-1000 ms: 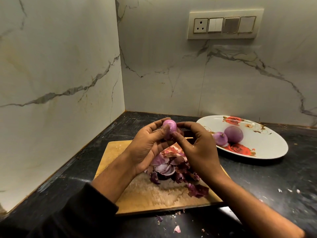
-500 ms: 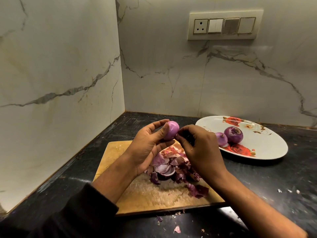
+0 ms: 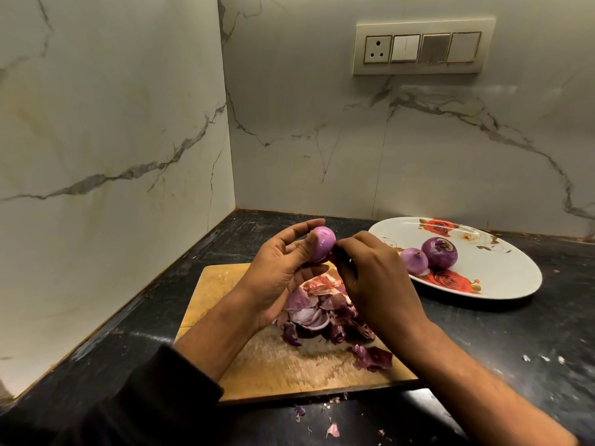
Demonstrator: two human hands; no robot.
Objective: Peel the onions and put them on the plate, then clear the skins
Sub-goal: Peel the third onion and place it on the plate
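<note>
My left hand [image 3: 277, 268] holds a small pink-purple onion [image 3: 322, 244] between thumb and fingertips, above the wooden cutting board [image 3: 222, 284]. My right hand [image 3: 373, 278] is curled, its fingertips pinching at the onion's right side; what they grip is hidden. A pile of purple onion skins [image 3: 325, 313] lies on the board under both hands. Two peeled onions, a small one [image 3: 413, 260] and a larger one [image 3: 439, 252], sit on the white rose-patterned plate [image 3: 502, 268] to the right.
The black countertop [image 3: 483, 342] meets marble walls at the left and back. A switch panel [image 3: 421, 48] is mounted on the back wall. Small skin scraps [image 3: 331, 429] lie on the counter in front of the board.
My left hand has turned the onion slightly between its fingers. My right hand has closed in on the onion's right side, its fingers curling tighter.
</note>
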